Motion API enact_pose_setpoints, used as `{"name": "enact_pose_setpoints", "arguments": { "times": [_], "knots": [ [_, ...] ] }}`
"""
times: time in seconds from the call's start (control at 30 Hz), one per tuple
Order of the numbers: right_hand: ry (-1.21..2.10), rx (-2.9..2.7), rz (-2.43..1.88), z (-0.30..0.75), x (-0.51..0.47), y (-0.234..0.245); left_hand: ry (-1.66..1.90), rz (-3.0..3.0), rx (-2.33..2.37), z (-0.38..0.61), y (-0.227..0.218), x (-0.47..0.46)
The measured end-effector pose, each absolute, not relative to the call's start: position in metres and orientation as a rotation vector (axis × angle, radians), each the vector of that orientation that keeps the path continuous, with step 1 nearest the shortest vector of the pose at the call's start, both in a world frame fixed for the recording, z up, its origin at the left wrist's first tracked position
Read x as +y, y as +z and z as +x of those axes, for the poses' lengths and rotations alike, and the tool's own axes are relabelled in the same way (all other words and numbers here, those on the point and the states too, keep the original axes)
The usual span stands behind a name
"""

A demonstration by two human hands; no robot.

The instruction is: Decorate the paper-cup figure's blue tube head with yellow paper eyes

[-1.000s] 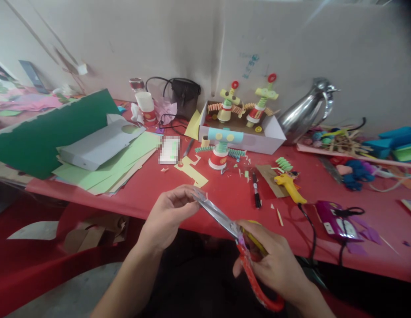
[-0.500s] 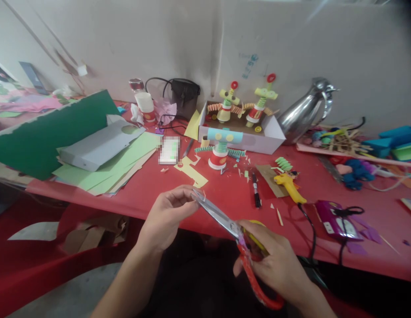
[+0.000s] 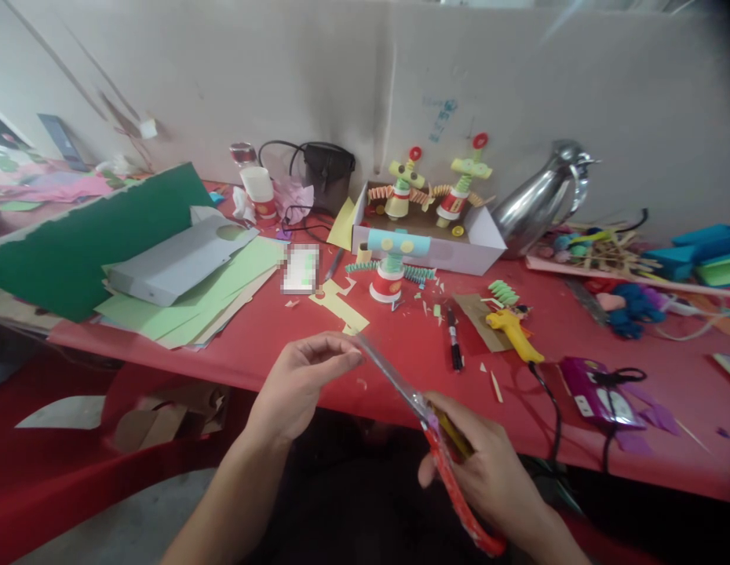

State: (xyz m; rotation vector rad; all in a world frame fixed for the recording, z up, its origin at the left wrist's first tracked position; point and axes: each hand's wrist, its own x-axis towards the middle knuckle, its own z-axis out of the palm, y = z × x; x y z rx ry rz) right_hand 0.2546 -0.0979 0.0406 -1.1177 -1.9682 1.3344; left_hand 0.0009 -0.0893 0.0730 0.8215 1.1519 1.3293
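Note:
My right hand [image 3: 498, 459] grips a pair of scissors [image 3: 394, 378] with red and yellow handles, its blades pointing up and left. My left hand [image 3: 297, 384] is closed in a pinch beside the scissor tips; whatever sits between its fingertips is too small to make out. A tiny pale scrap [image 3: 361, 384] shows just below those fingertips. Beyond the hands, a paper-cup robot figure [image 3: 388, 275] with a blue tube head and folded green arms stands on the red table [image 3: 400, 345]. Cut yellow paper [image 3: 341, 306] lies to its left.
Two more cup figures stand in a white box [image 3: 429, 255] at the back. A yellow glue gun [image 3: 515, 333], a black marker [image 3: 454, 337] and a purple box [image 3: 600, 396] lie right. Coloured paper sheets [image 3: 194, 306] are left; a steel jug [image 3: 538, 192] leans at the wall.
The scissor blades have closed together, and their tips have shifted slightly right and up. A small scrap now appears below my left fingertips, which moved slightly right.

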Motion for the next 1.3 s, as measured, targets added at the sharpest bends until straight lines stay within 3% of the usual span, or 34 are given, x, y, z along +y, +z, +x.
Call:
{"name": "enact_pose_setpoints", "arguments": {
  "times": [0.2, 0.4, 0.8, 1.07, 1.3],
  "knots": [
    [1.182, -1.889, -1.246, 0.255, -0.098, 0.028, 1.323, 0.636, 1.112, -0.002, 0.067, -0.085],
    [1.331, -1.842, -1.157, 0.255, -0.095, 0.019, 1.327, 0.480, 1.007, -0.004, 0.057, -0.079],
    [1.248, -2.031, -1.269, 0.250, -0.097, 0.037, 1.324, 0.526, 1.057, -0.003, 0.056, -0.081],
    [0.776, -2.318, -1.214, 0.250, -0.092, 0.041, 1.235, 0.623, 1.061, -0.001, 0.066, -0.088],
    [0.555, -2.373, -1.181, 0.257, -0.085, 0.042, 1.142, 0.717, 1.081, -0.004, 0.071, -0.089]
  ]
}}
